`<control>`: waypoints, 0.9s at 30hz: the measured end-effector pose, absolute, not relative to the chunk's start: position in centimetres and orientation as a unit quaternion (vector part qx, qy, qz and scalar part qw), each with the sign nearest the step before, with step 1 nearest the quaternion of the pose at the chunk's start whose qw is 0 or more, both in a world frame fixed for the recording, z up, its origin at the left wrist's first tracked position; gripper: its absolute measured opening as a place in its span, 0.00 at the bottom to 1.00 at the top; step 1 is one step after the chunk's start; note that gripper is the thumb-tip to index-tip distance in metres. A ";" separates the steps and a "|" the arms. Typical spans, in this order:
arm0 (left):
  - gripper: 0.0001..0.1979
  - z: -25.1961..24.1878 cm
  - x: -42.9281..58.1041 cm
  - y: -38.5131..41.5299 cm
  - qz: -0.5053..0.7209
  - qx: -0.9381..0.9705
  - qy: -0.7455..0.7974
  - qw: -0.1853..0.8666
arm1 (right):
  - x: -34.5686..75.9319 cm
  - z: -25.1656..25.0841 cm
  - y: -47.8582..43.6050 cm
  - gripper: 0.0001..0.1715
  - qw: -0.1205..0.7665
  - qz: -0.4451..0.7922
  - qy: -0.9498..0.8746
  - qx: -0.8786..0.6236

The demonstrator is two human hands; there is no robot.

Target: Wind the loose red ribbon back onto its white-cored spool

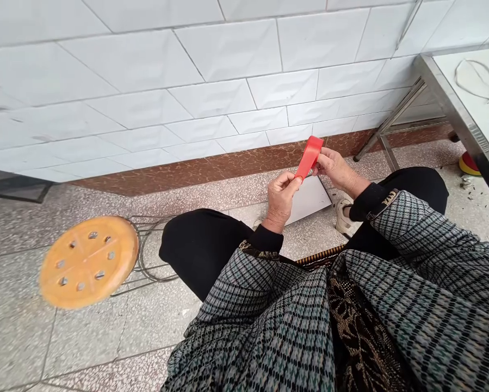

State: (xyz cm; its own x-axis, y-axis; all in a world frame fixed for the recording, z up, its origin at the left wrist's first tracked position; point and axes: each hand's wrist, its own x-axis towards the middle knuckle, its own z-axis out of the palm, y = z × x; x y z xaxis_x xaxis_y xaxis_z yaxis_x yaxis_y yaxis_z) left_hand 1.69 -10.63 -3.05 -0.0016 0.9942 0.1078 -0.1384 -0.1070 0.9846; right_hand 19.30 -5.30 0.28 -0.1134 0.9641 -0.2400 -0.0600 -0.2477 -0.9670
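A red ribbon (309, 158) is held up between both hands above my knees, its upper end curved over in a loop. My left hand (282, 197) pinches the lower end between thumb and fingers. At the looped end, my right hand (334, 167) grips the ribbon from the right; its fingertips are partly hidden behind it. Below the hands a flat, pale grey-white panel or box lid (309, 200) rests on the floor between my feet.
An orange round stool (90, 261) with a wire frame stands at the left. A metal-framed table (464, 103) with a white cable (478, 76) is at the right. The tiled wall (228, 49) rises in front. A red and yellow object (469, 163) lies under the table.
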 end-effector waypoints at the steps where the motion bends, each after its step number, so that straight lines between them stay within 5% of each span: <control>1: 0.15 -3.0 1.7 -10.6 0.555 0.489 0.438 0.510 | 19.3 0.4 -5.3 0.13 0.420 0.605 -0.444 -0.510; 17: 0.16 -2.9 1.9 -10.3 0.493 0.521 0.462 0.523 | 18.8 0.3 -6.4 0.12 0.358 0.729 -0.370 -0.451; 27: 0.08 -2.8 2.4 -10.5 0.535 0.496 0.495 0.472 | 18.9 0.2 -6.3 0.11 0.342 0.754 -0.317 -0.463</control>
State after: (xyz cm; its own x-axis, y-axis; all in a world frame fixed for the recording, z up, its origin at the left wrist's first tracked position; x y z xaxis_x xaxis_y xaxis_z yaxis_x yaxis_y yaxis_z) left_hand 2.42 -10.49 -2.82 -0.0619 0.9961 0.0630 -0.0138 -0.0640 0.9979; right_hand 18.91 -6.27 0.21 -0.3378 0.8086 -0.4817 -0.2224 -0.5659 -0.7939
